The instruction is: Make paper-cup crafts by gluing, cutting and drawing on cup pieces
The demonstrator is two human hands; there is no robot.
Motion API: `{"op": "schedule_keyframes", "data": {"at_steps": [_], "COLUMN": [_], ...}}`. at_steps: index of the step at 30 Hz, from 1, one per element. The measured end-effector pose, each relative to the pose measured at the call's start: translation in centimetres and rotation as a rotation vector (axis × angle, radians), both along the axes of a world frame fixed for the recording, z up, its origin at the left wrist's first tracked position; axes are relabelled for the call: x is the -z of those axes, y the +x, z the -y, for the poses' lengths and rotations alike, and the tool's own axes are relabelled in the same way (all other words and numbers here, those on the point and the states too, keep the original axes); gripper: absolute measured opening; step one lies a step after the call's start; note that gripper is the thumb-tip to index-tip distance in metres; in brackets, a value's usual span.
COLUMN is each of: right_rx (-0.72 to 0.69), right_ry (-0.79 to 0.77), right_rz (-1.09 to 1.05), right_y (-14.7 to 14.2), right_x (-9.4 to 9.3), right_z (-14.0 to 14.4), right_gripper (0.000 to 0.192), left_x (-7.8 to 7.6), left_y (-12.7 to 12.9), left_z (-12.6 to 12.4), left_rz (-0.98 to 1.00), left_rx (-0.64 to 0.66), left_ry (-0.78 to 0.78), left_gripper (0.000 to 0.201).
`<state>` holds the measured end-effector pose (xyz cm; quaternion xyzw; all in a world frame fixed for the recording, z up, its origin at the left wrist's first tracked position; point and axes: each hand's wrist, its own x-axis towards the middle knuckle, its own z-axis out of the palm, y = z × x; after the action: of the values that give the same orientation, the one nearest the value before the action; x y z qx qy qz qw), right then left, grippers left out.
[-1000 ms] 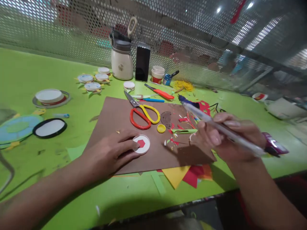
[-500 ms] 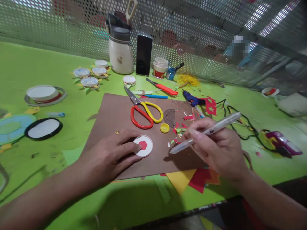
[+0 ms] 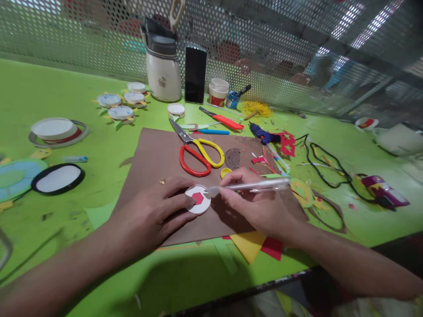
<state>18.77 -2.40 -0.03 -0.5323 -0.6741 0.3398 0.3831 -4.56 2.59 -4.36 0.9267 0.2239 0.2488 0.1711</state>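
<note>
Near the worktop's front edge, the left hand presses flat on a white disc while the right hand pinches a clear pen, its long axis level, tip leftward at the disc's rim.

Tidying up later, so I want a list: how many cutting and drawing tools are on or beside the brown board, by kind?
Scissors: 1
Utility knives, orange and blue: 2
Glue gun: 1
Clear pen, held in the right hand: 1
Total: 5
</note>
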Motion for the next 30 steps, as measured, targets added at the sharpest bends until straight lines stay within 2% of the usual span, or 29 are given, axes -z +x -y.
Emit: {"op": "schedule_keyframes", "data": {"at_steps": [3, 6, 19, 30], "right_rx": [0.01, -0.024, -0.03, -0.029], "right_ry": [0.027, 0.087, 0.228, 0.198], "right_rz": [-0.073, -0.044, 0.122, 0.145], "right_y": [-0.2, -0.2, -0.2, -0.5], "right_x": [1.1, 1.6, 1.6, 0.6], "right_z": [-0.1, -0.1, 0.0, 0.2], "right_gripper": [0.008, 0.007, 0.002, 0.009], "left_x": [0.0, -0.1, 0.0, 0.2], "left_y": [0.2, 0.3, 0.2, 0.1], "left_z": [0.0, 0.0, 0.0, 0.0], "left_rz": [0.021, 0.029, 0.057, 0.046], "left_rx": [0.005, 0.008, 0.012, 0.019], "left_ry": [0.012, 0.018, 0.033, 0.015], "left_gripper": [0.018, 0.018, 0.018, 0.019]}}
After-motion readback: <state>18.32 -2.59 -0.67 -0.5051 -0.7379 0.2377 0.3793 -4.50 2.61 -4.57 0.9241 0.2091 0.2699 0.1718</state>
